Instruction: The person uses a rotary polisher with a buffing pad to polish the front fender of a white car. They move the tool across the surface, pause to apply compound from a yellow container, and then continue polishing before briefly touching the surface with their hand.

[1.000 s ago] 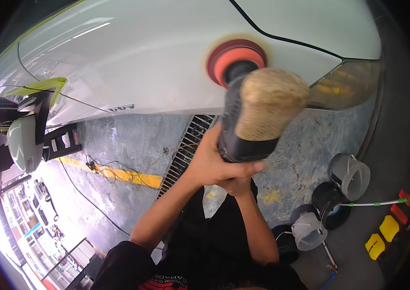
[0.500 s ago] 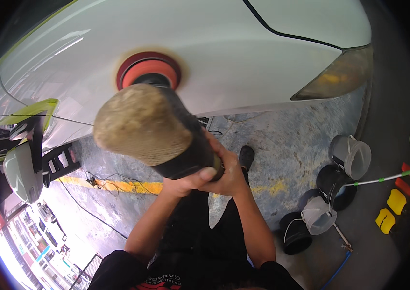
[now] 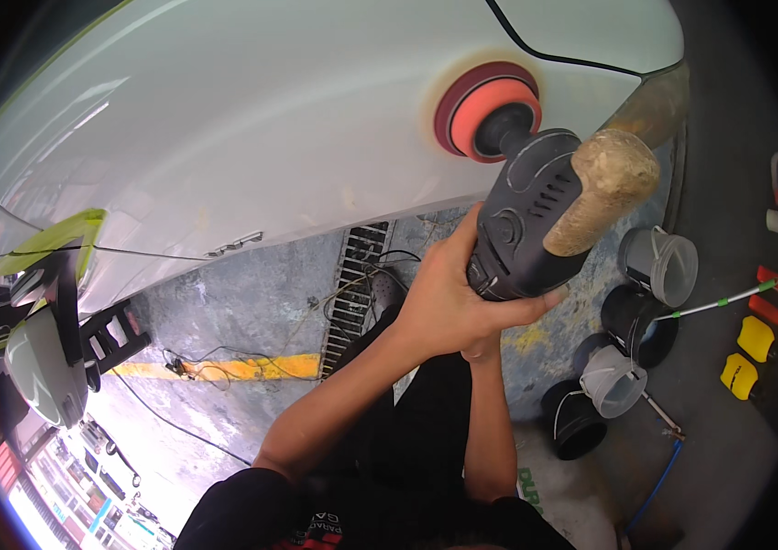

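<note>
A black electric polisher (image 3: 531,225) with a tan rounded handle end is pressed against a white car body panel (image 3: 252,128). Its red and orange foam pad (image 3: 483,108) lies flat on the paint near the panel's right end. My left hand (image 3: 449,293) is wrapped around the polisher's body from the left. My right hand (image 3: 485,344) is mostly hidden under the tool, with only a few fingers showing beneath it. Both forearms rise from the lower edge.
A metal drain grate (image 3: 357,284) runs across the grey concrete floor below the car. Several buckets (image 3: 632,321) stand at the right, with yellow pads (image 3: 746,357) beyond them. A yellow floor stripe (image 3: 242,368) and thin cables lie at the left. A side mirror (image 3: 41,367) shows at far left.
The polisher and its pad have swept along the panel, first to the left, then back to the right near the headlight. Both hands stayed on the tool.
</note>
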Demonstrator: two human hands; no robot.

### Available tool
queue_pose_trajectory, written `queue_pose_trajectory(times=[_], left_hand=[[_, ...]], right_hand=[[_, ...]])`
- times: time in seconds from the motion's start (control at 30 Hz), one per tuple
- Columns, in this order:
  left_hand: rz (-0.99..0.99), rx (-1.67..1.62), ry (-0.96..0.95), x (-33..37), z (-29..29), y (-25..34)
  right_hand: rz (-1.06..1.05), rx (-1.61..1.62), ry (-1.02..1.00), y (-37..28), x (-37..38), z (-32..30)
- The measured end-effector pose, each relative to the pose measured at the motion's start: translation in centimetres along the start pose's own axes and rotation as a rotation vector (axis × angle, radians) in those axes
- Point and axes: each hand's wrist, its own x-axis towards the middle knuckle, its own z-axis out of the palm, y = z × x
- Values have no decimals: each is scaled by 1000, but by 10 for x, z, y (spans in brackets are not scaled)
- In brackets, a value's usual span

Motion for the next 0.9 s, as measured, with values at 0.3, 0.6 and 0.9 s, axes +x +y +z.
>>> queue_pose_trajectory(times=[0.3, 0.6, 0.9], left_hand=[[-75, -203, 147, -64, -56, -29], [103, -436, 240, -70, -55, -42], [4, -16, 62, 15, 32, 0]], right_hand=[[56, 57, -259, -4, 2, 56], [-36, -253, -274, -32, 18, 57], [-112, -78, 76, -25, 26, -18]])
